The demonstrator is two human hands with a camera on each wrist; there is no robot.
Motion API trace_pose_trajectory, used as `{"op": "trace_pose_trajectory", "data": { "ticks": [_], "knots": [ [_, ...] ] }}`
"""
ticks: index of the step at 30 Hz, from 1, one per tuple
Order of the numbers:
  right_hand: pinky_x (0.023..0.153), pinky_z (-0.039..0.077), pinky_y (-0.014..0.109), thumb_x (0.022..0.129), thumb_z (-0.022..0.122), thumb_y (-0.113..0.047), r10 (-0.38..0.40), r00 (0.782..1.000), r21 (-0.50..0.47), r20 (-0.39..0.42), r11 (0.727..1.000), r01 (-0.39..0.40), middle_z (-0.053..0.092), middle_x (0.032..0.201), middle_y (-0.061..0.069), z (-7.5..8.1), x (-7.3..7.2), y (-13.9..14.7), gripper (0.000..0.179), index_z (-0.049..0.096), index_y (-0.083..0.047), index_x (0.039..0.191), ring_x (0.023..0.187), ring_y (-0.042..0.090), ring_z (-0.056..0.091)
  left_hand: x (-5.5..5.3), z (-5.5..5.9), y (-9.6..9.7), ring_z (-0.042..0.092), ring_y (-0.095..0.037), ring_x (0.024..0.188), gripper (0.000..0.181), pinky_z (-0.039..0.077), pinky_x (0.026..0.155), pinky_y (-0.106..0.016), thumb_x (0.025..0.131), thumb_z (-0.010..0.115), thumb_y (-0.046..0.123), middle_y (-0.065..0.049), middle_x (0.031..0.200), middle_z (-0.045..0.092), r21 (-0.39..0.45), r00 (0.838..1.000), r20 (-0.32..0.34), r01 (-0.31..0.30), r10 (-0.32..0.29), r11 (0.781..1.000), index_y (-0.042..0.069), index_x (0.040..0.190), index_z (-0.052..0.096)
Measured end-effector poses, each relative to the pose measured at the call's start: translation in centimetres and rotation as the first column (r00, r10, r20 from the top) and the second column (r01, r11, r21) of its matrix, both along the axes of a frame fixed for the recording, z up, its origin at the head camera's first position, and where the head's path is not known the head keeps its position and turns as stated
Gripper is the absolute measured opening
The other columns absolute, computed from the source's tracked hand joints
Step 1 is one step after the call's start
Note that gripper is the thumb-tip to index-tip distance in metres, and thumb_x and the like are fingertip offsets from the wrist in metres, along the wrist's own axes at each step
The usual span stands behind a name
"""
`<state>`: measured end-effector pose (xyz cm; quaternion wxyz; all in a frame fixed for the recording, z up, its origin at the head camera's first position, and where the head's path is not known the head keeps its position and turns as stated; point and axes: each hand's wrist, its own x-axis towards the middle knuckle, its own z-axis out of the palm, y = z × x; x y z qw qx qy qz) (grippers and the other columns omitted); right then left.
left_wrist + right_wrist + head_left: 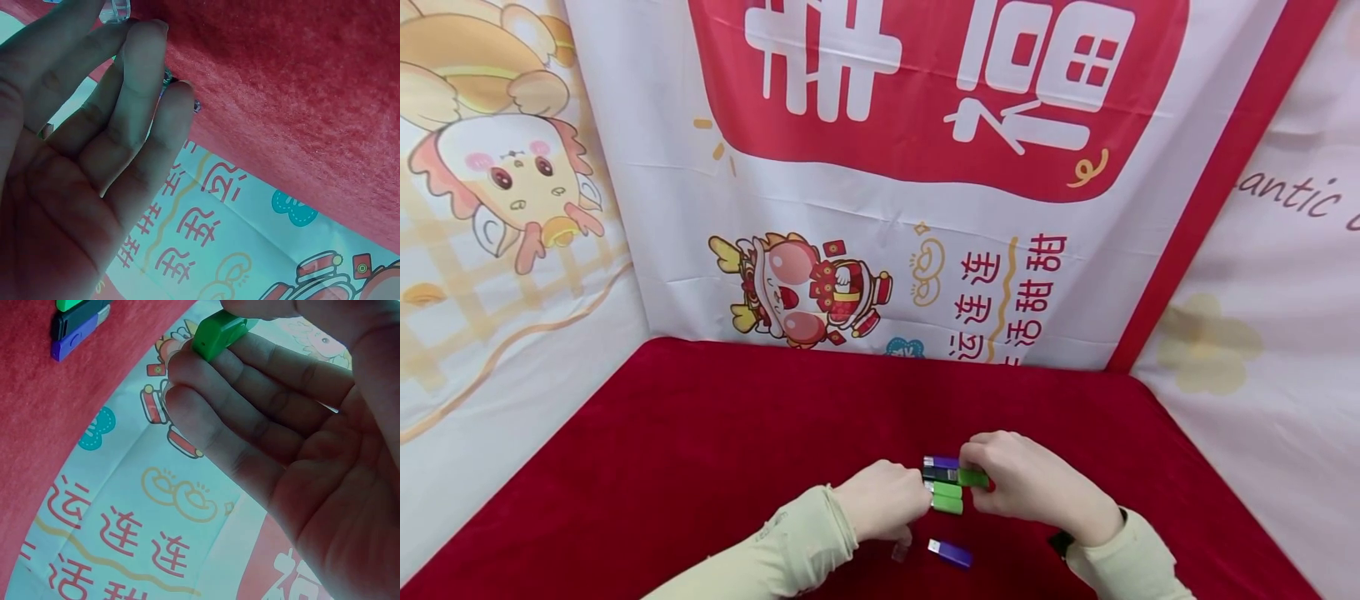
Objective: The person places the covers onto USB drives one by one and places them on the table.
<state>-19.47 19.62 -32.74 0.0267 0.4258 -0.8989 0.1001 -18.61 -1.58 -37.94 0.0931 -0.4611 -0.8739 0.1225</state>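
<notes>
In the head view, my right hand point(1033, 479) pinches a green USB flash drive point(973, 478) between thumb and fingers, at the right end of a row of drives. The row, side by side on the red cloth, has a purple drive point(938, 462), a black drive point(937, 475) and two green drives point(947, 497). My left hand point(883, 500) is at the row's left end, its fingers bent. A small clear plastic piece point(115, 10) is pinched at its thumb and fingertip. Nearer to me lies a loose purple USB drive point(953, 553), its metal plug pointing left.
Red velvety cloth point(760, 425) covers the table. A printed white curtain point(662, 250) hangs along the back, with further printed curtains at the left point(535, 317) and right point(1247, 433).
</notes>
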Motion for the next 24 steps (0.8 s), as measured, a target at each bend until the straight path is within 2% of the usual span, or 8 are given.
{"op": "trace_pose_trajectory", "data": {
  "ticks": [4,11,17,24],
  "knots": [
    [0.058,0.048,0.021,0.071,0.084,-0.014,-0.001,1.0,0.002,0.001,1.0,0.001,0.057,0.075,-0.012,-0.05,-0.01,0.02,0.023,0.065,-0.016,0.083,0.064,0.001,0.049,0.03,0.05,-0.02,0.045,-0.006,0.049,0.036,0.042,0.047,-0.022,0.069,0.087,0.036,0.013,0.055,0.047,-0.013,1.0,0.009,0.017,-0.017,1.0,0.027,0.059,0.054],
    [0.059,0.048,0.021,0.072,0.085,-0.014,0.004,1.0,0.005,-0.014,1.0,-0.004,0.056,0.075,-0.012,-0.14,-0.05,0.02,0.023,0.065,-0.016,0.083,0.065,0.001,0.049,0.09,0.05,0.0,0.047,-0.007,0.049,0.036,0.042,0.046,-0.023,0.07,0.086,0.037,0.013,0.056,0.049,-0.035,0.999,-0.018,0.029,-0.03,0.999,0.028,0.059,0.053],
    [0.059,0.048,0.021,0.072,0.084,-0.014,0.003,1.0,0.01,-0.013,1.0,-0.003,0.057,0.075,-0.011,-0.17,-0.09,-0.03,0.023,0.065,-0.015,0.084,0.065,0.001,0.049,-0.19,-0.07,-0.08,0.044,-0.007,0.048,0.037,0.041,0.045,-0.023,0.068,0.087,0.04,0.013,0.055,0.048,-0.024,0.999,-0.039,0.029,-0.03,0.999,0.027,0.058,0.054],
    [0.058,0.047,0.021,0.072,0.084,-0.015,0.002,1.0,0.014,-0.023,1.0,-0.001,0.055,0.074,-0.012,-0.27,-0.13,-0.03,0.022,0.064,-0.016,0.083,0.064,0.002,0.048,-0.26,-0.11,-0.31,0.043,-0.006,0.046,0.037,0.041,0.045,-0.023,0.068,0.085,0.036,0.014,0.054,0.045,-0.012,0.997,-0.04,0.068,-0.068,0.998,0.027,0.058,0.051]
  ]
}}
